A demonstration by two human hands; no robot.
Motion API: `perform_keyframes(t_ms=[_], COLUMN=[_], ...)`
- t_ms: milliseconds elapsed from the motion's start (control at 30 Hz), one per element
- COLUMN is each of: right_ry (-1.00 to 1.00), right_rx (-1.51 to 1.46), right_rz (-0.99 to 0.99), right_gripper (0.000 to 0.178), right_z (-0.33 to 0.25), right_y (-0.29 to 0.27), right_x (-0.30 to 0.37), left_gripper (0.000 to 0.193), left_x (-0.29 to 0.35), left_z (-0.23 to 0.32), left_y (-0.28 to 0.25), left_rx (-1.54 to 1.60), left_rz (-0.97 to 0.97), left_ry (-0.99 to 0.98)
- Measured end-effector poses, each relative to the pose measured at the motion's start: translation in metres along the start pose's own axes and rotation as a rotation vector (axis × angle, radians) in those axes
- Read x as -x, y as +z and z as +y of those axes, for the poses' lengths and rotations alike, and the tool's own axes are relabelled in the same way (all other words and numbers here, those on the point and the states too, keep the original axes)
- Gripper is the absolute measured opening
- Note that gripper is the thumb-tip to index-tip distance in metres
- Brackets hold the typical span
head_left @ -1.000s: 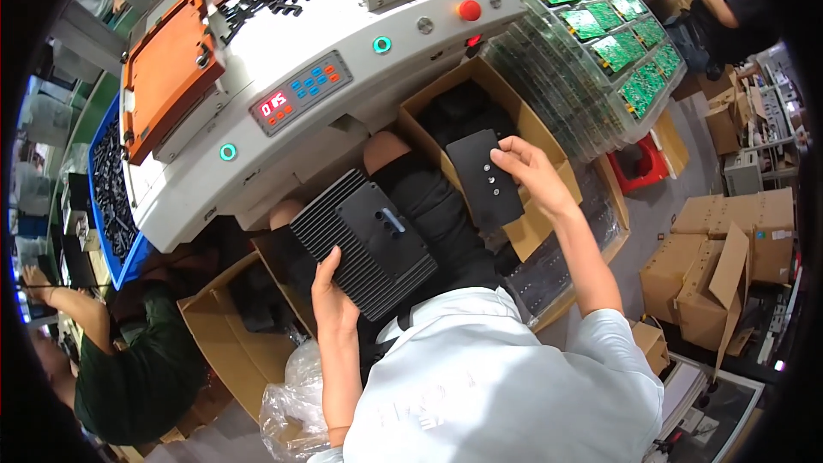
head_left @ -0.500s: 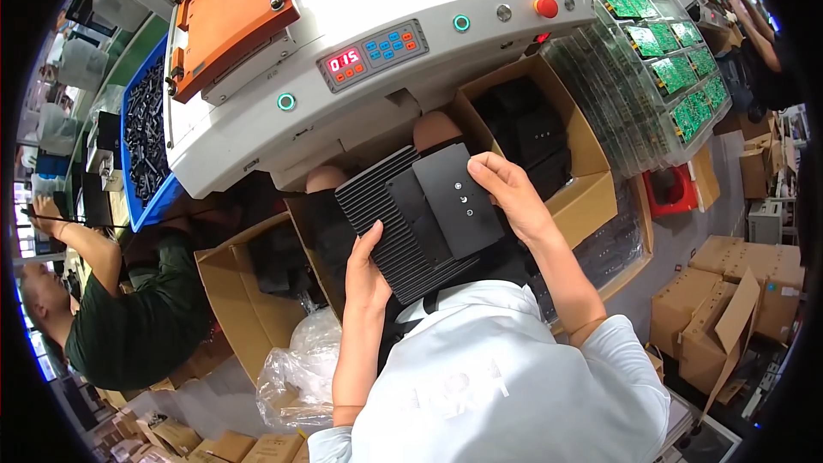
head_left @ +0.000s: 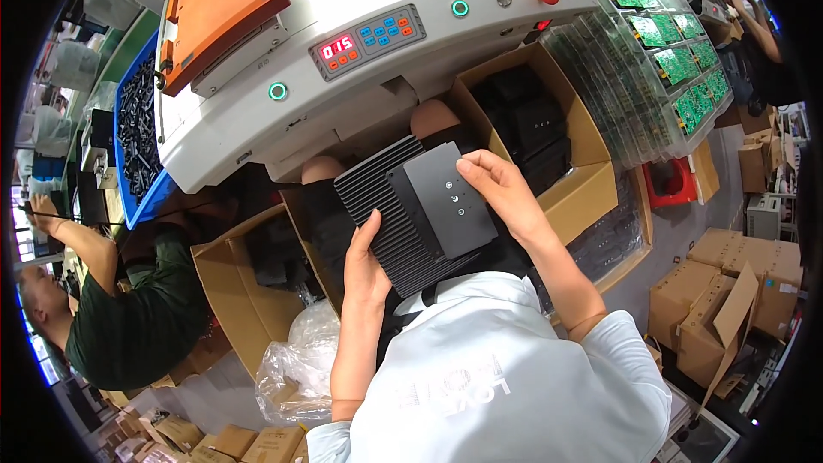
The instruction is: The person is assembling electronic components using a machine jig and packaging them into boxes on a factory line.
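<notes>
The flat black rectangular plate (head_left: 447,201), pinched by the fingers of the right hand (head_left: 501,195), has moved from beside to over the ribbed black housing (head_left: 383,219), clamped in the left hand's (head_left: 366,267) fingers, apparently bringing both parts together, contact unclear.

The bare left hand (head_left: 364,267) grips with thumb (head_left: 371,227) extended. The bare right hand (head_left: 507,195) pinches, its bare forearm (head_left: 561,270) slanting up leftward.

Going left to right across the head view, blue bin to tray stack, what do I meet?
Blue bin, open cardboard box, left hand, flat black plate, right hand, stacked clear trays with green circuit boards.
</notes>
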State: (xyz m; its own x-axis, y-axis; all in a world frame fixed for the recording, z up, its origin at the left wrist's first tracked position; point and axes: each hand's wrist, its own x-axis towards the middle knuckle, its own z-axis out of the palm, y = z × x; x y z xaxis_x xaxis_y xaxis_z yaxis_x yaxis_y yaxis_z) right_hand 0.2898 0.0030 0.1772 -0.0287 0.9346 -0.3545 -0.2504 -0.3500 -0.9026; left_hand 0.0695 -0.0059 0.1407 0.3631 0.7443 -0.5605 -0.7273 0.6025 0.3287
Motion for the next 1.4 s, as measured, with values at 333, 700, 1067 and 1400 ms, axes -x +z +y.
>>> perform_keyframes(t_ms=[333, 700, 1067, 1400], right_ry=[-0.360, -0.715, -0.493, -0.694], right_rx=[0.908, 1.389, 0.882, 1.203], right_rz=[0.345, 0.108, -1.111, -0.339], right_gripper=[0.032, 0.078, 0.054, 0.055], right_z=[0.022, -0.025, -0.018, -0.029], right_y=[0.023, 0.022, -0.004, 0.008], right_x=[0.002, -0.008, 0.056, 0.013], left_gripper=[0.030, 0.033, 0.042, 0.041], left_x=[0.005, 0.010, 0.015, 0.022], left_z=[-0.009, -0.004, 0.025, 0.029], left_y=[0.011, 0.014, 0.001, 0.001], left_rx=[-0.121, -0.168, -0.327, -0.068], left_rz=[0.069, 0.062, 0.144, 0.169], left_ry=[0.066, 0.020, 0.164, 0.108])
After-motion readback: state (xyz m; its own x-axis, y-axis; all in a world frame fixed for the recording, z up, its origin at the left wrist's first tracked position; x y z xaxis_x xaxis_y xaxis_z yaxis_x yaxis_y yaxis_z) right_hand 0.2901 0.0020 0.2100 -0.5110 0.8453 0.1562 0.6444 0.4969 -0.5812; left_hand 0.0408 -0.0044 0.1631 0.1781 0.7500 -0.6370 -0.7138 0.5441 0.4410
